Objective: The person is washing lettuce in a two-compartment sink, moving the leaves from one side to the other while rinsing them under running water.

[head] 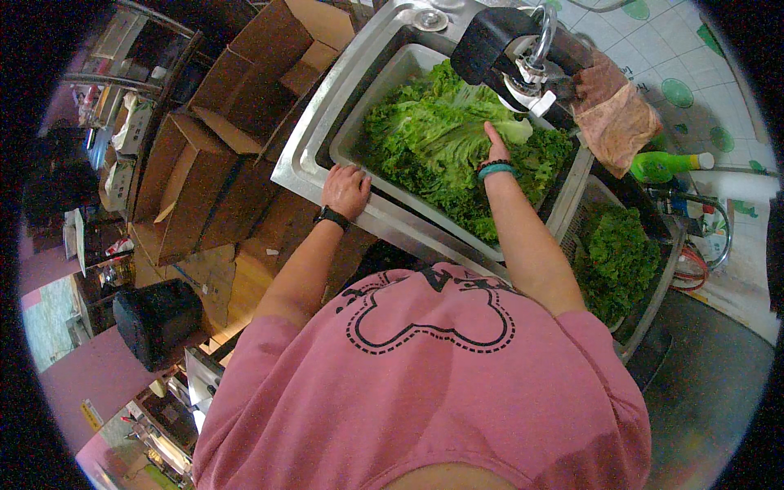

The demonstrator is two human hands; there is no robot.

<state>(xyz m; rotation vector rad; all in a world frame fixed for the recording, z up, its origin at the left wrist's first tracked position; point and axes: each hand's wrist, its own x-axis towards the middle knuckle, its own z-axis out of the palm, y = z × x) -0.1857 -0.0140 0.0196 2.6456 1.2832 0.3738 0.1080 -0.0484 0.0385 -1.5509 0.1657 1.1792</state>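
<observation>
A plastic tub (350, 131) heaped with green leafy lettuce (422, 131) sits in the left basin of a stainless steel sink (293, 168). My left hand (346, 191), with a black watch at the wrist, rests on the sink's front rim near the tub's corner. Among the leaves on the tub's right side is my right hand (499, 149), wearing a beaded bracelet and a teal band. Its thumb shows against a broad pale leaf, while its other fingers are hidden, so its grip is unclear. The faucet (542, 46) hangs over the tub's back right.
More curly greens (621, 260) fill a container in the right basin. A green bottle (667, 166) and a brown cloth-like bundle (615, 125) lie behind the sink. Open cardboard boxes (184, 184) stand at the left, with a black bin (158, 323) below them.
</observation>
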